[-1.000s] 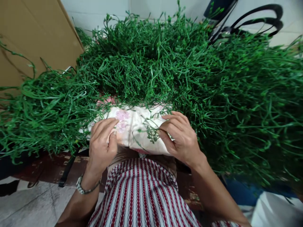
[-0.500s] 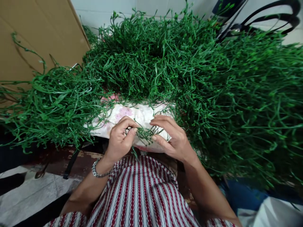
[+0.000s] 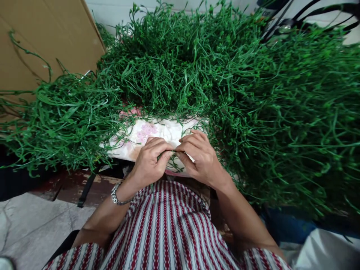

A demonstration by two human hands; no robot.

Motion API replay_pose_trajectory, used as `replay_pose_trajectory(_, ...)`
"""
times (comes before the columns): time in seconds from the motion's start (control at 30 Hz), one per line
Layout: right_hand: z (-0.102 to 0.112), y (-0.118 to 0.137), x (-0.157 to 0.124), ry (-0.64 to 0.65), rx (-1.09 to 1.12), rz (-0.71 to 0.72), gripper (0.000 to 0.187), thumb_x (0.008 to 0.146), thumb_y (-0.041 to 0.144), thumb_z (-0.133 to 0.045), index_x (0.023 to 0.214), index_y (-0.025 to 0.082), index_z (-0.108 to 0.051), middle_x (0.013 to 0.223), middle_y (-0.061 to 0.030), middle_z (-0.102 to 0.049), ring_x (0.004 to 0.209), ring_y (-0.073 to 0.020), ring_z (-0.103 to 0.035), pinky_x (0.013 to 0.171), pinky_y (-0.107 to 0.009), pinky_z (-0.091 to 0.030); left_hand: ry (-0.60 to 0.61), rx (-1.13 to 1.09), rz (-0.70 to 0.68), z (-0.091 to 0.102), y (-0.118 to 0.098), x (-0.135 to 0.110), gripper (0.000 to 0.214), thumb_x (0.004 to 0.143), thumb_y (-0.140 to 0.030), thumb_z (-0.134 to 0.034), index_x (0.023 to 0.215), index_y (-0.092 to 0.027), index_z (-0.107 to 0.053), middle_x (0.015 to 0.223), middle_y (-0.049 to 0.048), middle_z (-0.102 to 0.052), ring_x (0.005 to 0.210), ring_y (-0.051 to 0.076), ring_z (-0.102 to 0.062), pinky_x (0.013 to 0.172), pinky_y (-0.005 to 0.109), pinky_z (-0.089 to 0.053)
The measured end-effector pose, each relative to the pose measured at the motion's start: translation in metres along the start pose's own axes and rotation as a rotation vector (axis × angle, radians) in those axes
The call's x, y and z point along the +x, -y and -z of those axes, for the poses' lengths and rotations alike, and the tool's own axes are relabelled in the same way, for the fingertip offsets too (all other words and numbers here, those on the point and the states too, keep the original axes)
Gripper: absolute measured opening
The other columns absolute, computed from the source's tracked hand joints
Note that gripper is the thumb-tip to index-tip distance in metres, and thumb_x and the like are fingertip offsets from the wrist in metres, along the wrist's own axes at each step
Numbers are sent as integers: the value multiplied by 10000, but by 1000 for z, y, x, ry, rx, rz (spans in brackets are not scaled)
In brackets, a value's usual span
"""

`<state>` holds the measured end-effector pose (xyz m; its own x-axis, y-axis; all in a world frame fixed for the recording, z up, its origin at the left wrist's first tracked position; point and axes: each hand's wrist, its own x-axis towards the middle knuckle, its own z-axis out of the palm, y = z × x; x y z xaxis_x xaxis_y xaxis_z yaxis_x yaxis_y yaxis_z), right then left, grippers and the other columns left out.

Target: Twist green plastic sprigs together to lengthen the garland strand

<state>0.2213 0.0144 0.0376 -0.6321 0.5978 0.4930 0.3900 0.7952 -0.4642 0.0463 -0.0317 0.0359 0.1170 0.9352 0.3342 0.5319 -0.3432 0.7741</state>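
Observation:
My left hand, a metal bracelet at its wrist, pinches thin green sprigs between thumb and forefinger. The thumb and forefinger of my right hand meet its fingertips and close on the same sprigs. Their ends hang below the fingers; part of them is hidden by both hands. Beneath lies a white cloth with pink flower prints. Beyond it rises a large heap of green sprigs with small bud-like tips. I cannot tell whether they are real or artificial.
A smaller heap of sprigs lies on the left, beside a cardboard sheet. On the right, another thick mass of sprigs reaches close to my forearm. Black straps show at the back right. A white bag-like thing sits low right.
My right hand has moved left to my left hand, and its spread fingers have closed on the sprigs. The fingertips now meet. The view has shifted slightly.

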Motion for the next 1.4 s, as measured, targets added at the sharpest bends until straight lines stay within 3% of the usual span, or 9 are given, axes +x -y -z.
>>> replay_pose_trajectory(0.17, 2, -4, -4, -231, 42, 9, 205, 818, 223, -540, 1010, 199, -609, 1120, -97, -580, 1154, -252, -485, 981, -456, -398, -104, -285, 189, -3, 10, -4, 90, 794, -193, -553, 754, -171, -631, 711, 19, -543, 688, 141, -493, 632, 249, -365)
replay_pose_trajectory(0.33, -5, -6, -11, -102, -55, 70, 320, 790, 359, -599, 1078, 220, -594, 1257, -81, -531, 1282, -290, -370, 1069, -526, -264, -133, -581, 282, -5, 14, -6, 72, 758, -229, -627, 723, -169, -645, 684, 10, -536, 653, 123, -473, 606, 237, -354)
replay_pose_trajectory(0.47, -15, -12, -14, -73, -29, 38, 269, 789, 393, -600, 975, 199, -625, 1238, -89, -550, 1302, -286, -352, 1064, -505, -279, -136, -730, 340, -9, 15, -8, 100, 720, -249, -670, 673, -165, -641, 659, 10, -536, 650, 126, -474, 605, 235, -366)
replay_pose_trajectory(0.63, -15, -14, -14, -41, 66, 76, 137, 832, 267, -568, 880, 144, -604, 848, -59, -654, 937, -186, -608, 1037, -436, -343, -72, -581, 230, -2, 13, -10, 43, 755, -210, -628, 748, -169, -640, 783, 30, -541, 774, 142, -509, 683, 241, -390)
replay_pose_trajectory(0.73, -14, -10, -11, 15, 55, 131, 145, 851, 244, -539, 835, 111, -597, 727, -57, -623, 721, -148, -586, 851, -342, -474, 54, -427, 191, 5, 6, -8, 84, 792, -189, -569, 855, -165, -620, 841, 41, -567, 815, 148, -529, 713, 246, -407)
replay_pose_trajectory(0.9, -17, -8, -8, 129, 41, 170, 212, 884, 237, -482, 745, 119, -590, 640, -44, -580, 647, -141, -543, 738, -302, -482, 134, -140, 73, 5, -2, -8, 54, 763, -113, -567, 771, -152, -605, 717, 12, -581, 683, 116, -530, 645, 231, -404)
replay_pose_trajectory(1.03, -17, -10, -8, 206, 76, 88, 254, 873, 366, -516, 904, 129, -602, 793, -71, -635, 800, -178, -585, 805, -338, -477, 35, -203, 38, -1, 4, -12, 99, 778, -103, -542, 692, -147, -566, 655, 0, -544, 640, 103, -515, 622, 226, -403)
replay_pose_trajectory(1.17, -10, -11, -10, 110, 180, 14, 529, 780, 499, -599, 1174, 151, -532, 1159, -132, -578, 1122, -245, -518, 971, -420, -429, 7, -293, 152, 0, 11, -15, 73, 767, -130, -565, 696, -147, -564, 670, -4, -548, 652, 100, -510, 611, 209, -401)
replay_pose_trajectory(1.4, -5, -13, -12, -20, 300, 57, 331, 831, 297, -570, 1136, 167, -575, 1170, -115, -584, 1222, -252, -458, 1030, -470, -384, 22, -448, 324, 0, 15, -20, 63, 743, -154, -599, 780, -148, -649, 706, 0, -620, 622, 88, -535, 582, 177, -413)
